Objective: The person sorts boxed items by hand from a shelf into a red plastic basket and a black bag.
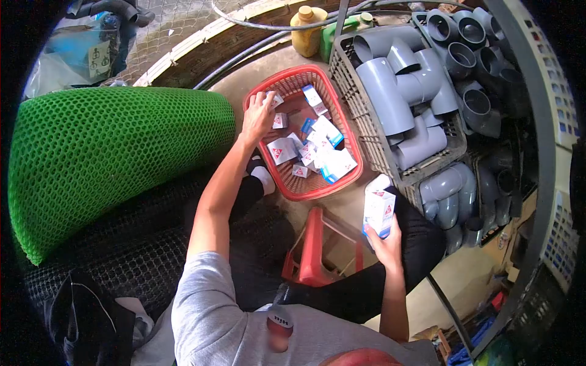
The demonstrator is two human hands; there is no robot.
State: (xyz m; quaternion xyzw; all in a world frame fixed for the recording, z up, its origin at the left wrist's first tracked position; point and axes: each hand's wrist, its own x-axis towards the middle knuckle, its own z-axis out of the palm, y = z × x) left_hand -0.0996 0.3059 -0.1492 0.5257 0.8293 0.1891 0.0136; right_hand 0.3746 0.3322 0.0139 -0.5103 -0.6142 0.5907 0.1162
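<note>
A red plastic basket (357, 131) stands on the floor in front of me with several small white and blue cardboard boxes (282, 150) lying loose in it. At its far left corner, my left hand (259, 113) reaches over the rim, its fingers curled on a small white box (278, 99) that they partly cover. My right hand (387, 239), to the right of the basket and above my knee, grips a taller white and blue box (379, 210) with red print by its lower end. That box is tilted slightly.
A grey crate (381, 155) of large grey pipe fittings (387, 94) borders the basket's right side, with more fittings (461, 58) beyond. Rolled green mesh (122, 158) lies left. A red stool (311, 250) stands between my legs. A yellow jug (307, 33) is at the back.
</note>
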